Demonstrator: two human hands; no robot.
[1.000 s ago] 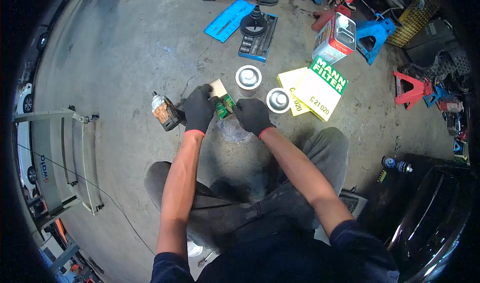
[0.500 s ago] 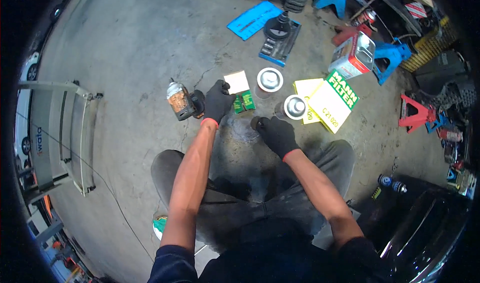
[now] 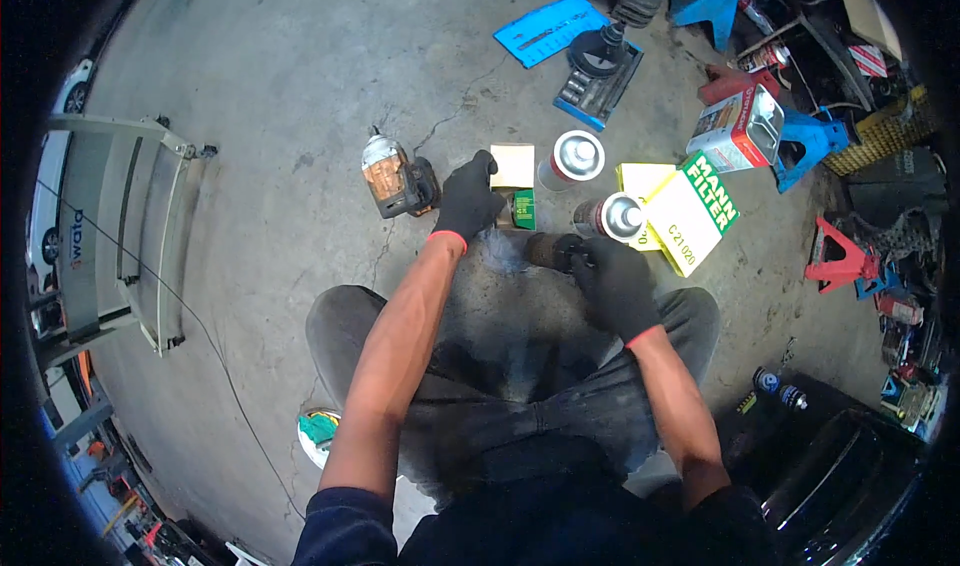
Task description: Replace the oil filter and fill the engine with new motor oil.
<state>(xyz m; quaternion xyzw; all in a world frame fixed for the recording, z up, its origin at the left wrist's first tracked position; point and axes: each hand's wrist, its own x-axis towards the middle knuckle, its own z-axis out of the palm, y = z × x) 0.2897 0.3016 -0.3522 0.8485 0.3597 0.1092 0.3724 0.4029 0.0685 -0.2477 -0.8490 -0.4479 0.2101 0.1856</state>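
1 curled left hand holds a green box; nearer, rightward, the half-closed right hand grips a dark cylinder.

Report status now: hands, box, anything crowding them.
Left hand at green box, flap open. Right hand gripping dark cylinder. Can standing close beside right hand.

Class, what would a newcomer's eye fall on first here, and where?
Brightest are the yellow-and-green cartons, overlapping on the floor right of two metal-topped cans. Centre, the black-gloved left hand is at a small green box, while the right hand holds a dark cylinder. Further left sits a cordless impact wrench.
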